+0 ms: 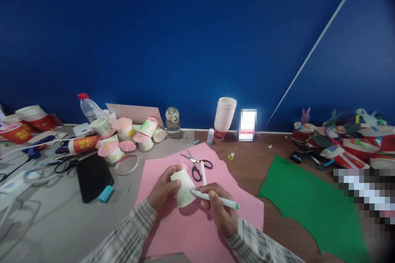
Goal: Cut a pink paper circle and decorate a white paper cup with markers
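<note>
My left hand (166,187) is wrapped round a white paper cup (182,178), tilted on its side above pink paper (173,238). Green line drawing shows on the cup's wall. In my right hand (220,207) is a green marker (226,202), its tip at the drawing on the cup; whether it touches I cannot tell. Just beyond my hands, black-handled scissors (197,166) lie partly spread on the pink paper. A white pen with a yellow end (203,172) lies across their handles, its lower end close to my right hand.
Decorated paper cups (123,129) cluster at the left, near a black phone-like slab (94,176) and a teal block (105,193). A glass jar (173,121), a glue stick (210,135) and a cup stack (225,115) stand behind. Green paper (308,197) lies right, below several crafted cups (342,131).
</note>
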Available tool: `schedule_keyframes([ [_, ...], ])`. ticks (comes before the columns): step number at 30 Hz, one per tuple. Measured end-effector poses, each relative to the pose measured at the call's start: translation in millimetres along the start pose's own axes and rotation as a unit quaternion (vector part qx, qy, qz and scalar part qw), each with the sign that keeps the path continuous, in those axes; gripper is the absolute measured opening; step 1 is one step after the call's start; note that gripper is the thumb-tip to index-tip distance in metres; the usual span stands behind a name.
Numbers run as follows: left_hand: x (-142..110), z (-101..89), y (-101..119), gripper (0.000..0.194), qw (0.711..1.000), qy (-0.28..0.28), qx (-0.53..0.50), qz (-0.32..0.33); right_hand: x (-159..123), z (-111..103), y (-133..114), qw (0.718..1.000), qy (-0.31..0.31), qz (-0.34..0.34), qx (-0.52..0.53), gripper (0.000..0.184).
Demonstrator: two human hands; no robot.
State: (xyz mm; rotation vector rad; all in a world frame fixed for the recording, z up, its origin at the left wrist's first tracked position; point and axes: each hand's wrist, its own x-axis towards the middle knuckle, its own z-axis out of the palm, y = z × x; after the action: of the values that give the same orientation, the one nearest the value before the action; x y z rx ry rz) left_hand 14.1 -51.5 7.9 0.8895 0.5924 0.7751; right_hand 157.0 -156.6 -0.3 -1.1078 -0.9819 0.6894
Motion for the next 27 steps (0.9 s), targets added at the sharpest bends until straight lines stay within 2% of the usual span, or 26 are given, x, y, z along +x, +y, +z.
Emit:
schedule_keyframes([
  [7, -0.2, 1.9, 1.8, 0.051, 1.000, 0.011, 0.006, -0.001, -1.6, -1.8, 10.0, 0.999, -0.005, -0.002, 0.031, 0.029],
  [16, 0.6, 0.5, 0.1, 0.049, 1.000, 0.004, 0.001, -0.002, 0.7, 0.2, -0.7, 1.000, -0.001, 0.003, -0.009, 0.032],
  [27, -0.3, 2.1, 2.1, 0.051, 1.000, 0.011, -0.003, -0.005, -0.7, -1.4, 6.4, 1.000, -0.002, 0.003, 0.020, 0.028],
])
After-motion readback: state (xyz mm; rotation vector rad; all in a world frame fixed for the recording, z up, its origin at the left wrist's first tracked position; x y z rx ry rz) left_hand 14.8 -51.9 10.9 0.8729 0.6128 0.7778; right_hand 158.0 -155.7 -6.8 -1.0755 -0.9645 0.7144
